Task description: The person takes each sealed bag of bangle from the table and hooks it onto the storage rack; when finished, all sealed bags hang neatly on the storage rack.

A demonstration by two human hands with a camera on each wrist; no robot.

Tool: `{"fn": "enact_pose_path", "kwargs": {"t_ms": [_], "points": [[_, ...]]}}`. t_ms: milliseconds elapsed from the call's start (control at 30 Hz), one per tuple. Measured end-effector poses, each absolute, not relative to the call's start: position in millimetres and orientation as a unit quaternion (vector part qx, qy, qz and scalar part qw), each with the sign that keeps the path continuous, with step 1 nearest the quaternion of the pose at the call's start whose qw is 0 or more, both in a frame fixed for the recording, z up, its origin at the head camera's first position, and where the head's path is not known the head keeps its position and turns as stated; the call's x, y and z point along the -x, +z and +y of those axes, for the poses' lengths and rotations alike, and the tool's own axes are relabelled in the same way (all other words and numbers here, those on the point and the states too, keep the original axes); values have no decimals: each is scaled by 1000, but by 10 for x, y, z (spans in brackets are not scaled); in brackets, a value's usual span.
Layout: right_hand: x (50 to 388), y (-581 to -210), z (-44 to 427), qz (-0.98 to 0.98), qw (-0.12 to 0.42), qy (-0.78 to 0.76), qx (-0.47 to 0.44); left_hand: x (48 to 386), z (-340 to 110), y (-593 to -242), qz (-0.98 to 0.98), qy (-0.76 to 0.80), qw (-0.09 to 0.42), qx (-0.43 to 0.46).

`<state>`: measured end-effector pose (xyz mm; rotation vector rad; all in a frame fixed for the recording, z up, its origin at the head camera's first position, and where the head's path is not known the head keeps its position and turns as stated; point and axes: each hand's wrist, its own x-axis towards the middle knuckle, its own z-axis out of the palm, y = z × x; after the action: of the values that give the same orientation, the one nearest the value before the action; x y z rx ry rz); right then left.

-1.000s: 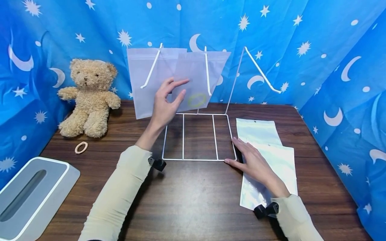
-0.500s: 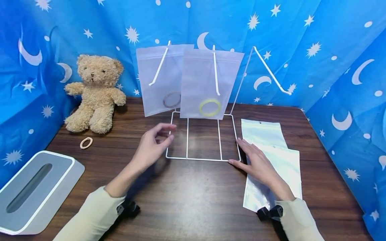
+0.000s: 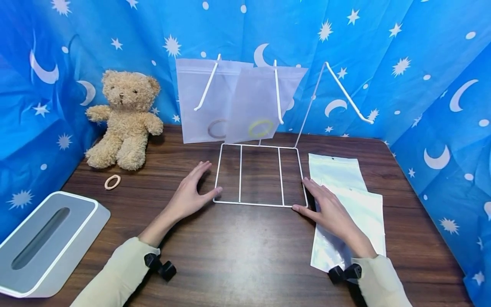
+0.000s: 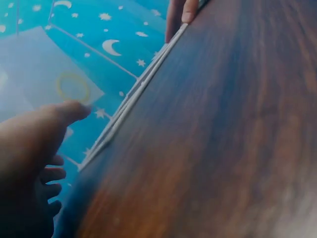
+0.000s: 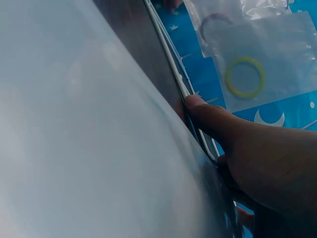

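Observation:
My right hand rests at the front right corner of a white wire rack, fingers extended. Its thumb touches the front bar; the fingertips meet the right side bar. Beside the front left corner my left hand holds nothing, its fingers stretched out and its thumb close to the bar. Whether that thumb touches is unclear. Two frosted zip bags hang on the rack's left and middle hooks. The left bag shows a dark ring, the middle bag a yellow ring. The right hook carries nothing.
Two silvery-white bags lie overlapping on the table under and beyond my right hand. A teddy bear sits at the back left, a pale ring before it. A grey-white tissue box stands front left.
My left hand has come down from the hanging bags to the rack's front left corner, its fingers straightening. The middle bag has swung on its hook. The right hand stays at the right corner.

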<state>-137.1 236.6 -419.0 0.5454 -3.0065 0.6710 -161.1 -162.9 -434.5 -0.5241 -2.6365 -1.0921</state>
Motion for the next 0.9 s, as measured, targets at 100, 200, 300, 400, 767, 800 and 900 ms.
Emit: {"fn": "enact_pose_path", "kwargs": {"t_ms": [100, 200, 300, 400, 767, 800, 900], "points": [[1373, -4193, 2365, -961, 6, 215, -173, 1625, -1622, -4398, -919, -334, 102, 185], [1378, -4198, 2365, -961, 9, 216, -172, 1625, -1593, -4415, -926, -302, 103, 201], [1379, -4202, 2365, -961, 8, 216, -172, 1630, -1572, -4428, -928, -283, 108, 215], [1374, -4201, 2367, -961, 11, 215, -175, 1637, -1570, -4441, -930, -272, 106, 223], [1145, -3916, 2520, -960, 60, 236, -134, 1606, -1561, -4463, -938, -244, 94, 226], [1102, -3874, 2582, -962, 63, 238, -121, 1604, -1559, -4466, -939, -243, 93, 226], [963, -3753, 2804, -972, 50, 226, -48, 1600, -1552, -4467, -939, -241, 92, 226]]}}
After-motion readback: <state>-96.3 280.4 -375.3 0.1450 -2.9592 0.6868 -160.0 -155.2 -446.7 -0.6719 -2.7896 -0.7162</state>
